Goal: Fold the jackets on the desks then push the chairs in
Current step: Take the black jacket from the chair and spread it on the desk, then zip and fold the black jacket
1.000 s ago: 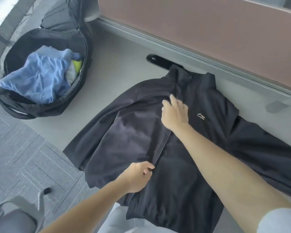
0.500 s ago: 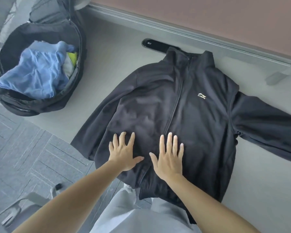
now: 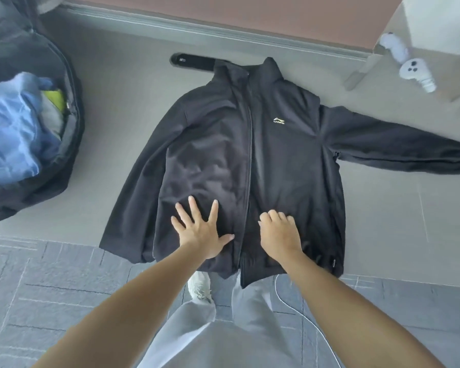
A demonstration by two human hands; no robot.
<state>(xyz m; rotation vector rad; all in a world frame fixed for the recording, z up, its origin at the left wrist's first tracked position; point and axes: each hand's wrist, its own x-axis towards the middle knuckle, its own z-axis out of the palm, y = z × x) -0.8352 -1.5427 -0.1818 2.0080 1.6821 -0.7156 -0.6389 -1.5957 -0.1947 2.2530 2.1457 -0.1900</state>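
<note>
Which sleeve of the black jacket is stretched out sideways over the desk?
The sleeve on the person's right: it reaches out across the desk, while the other sleeve lies close along the body of the jacket.

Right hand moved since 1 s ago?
Yes. The right hand has come down the jacket, from level with the chest logo toward the hem at the near edge of the desk.

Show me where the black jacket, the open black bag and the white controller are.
black jacket (image 3: 284, 160), head view, chest panel below the logo.
open black bag (image 3: 45, 189), head view, its near outer wall.
white controller (image 3: 413, 69), head view, its round button face.
</note>
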